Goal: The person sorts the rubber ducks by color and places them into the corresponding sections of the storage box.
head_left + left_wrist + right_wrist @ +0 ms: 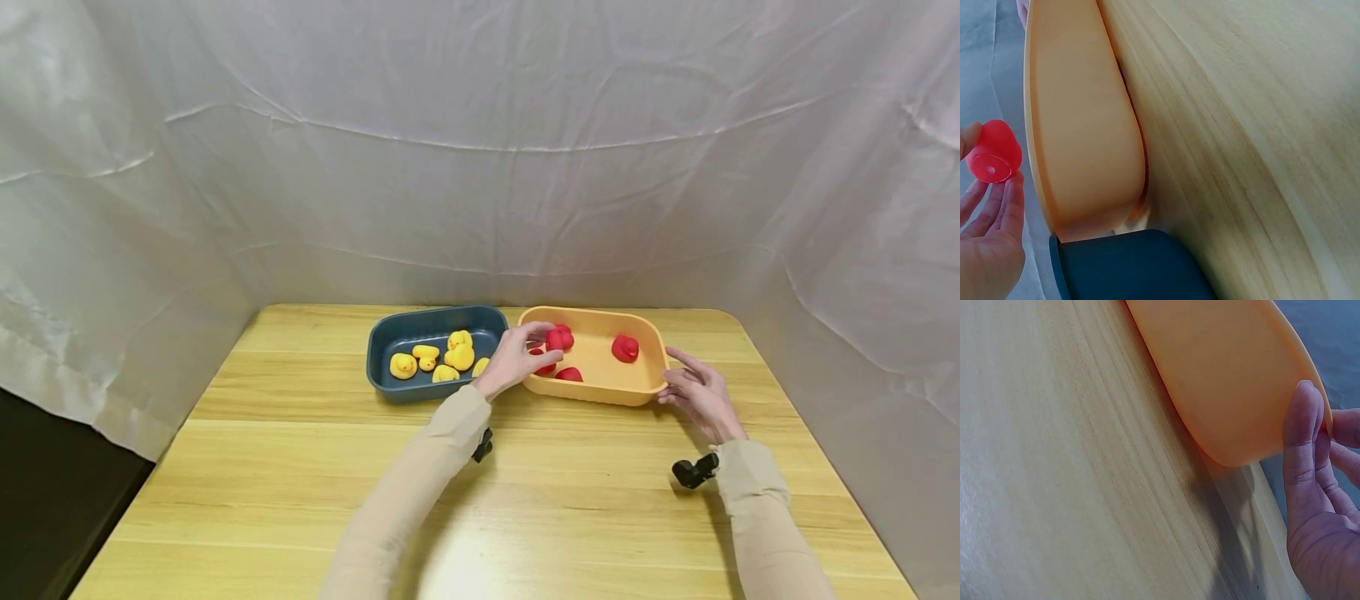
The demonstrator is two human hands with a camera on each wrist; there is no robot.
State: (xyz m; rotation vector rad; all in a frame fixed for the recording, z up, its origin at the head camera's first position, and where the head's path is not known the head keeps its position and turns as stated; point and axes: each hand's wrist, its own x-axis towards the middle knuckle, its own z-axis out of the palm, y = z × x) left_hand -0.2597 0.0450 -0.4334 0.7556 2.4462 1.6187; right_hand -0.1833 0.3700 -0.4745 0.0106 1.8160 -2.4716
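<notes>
In the head view, my left hand (517, 357) is over the left end of an orange plastic bin (651, 398). It holds a red rubber duck (559, 337) between thumb and fingers; the left wrist view shows that duck's flat underside (990, 169) above the bin's rim. More red ducks lie in the bin, one of them a red duck (625, 348) near the right end. My right hand (703, 393) is at the bin's right end. Its thumb (1302, 425) lies along the outer wall and its other fingers meet the rim, gripping the edge.
A dark blue bin (386, 390) with several yellow rubber ducks (403, 366) stands left of the orange one, close beside it. Both are near the back edge of a wooden table (570, 500). A pale fabric sheet (480, 192) hangs behind and at the sides.
</notes>
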